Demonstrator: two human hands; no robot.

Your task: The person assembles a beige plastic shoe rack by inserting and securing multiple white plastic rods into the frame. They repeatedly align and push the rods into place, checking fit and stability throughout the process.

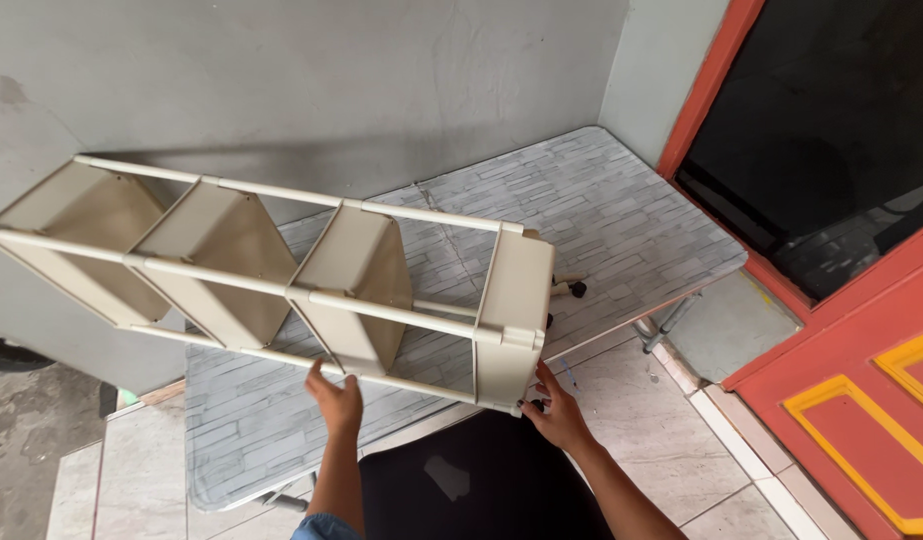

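A beige plastic shelf rack (231, 250) with several trays lies on its side over a table (601, 220) covered in grey stone-pattern sheet. My left hand (336, 400) grips the rack's lower front pole near the third tray. My right hand (553, 410) holds the bottom corner of the end tray (511, 320). A small black caster wheel (577, 289) sticks out beyond that end tray, resting near the tabletop. The rack's far end reaches left, past the table's edge.
A grey wall stands behind the table. An orange-red door frame (706, 90) and a red door with yellow trim (861, 400) are at the right. Pale floor tiles (641, 400) lie below. Folding table legs (666, 322) show under the right edge.
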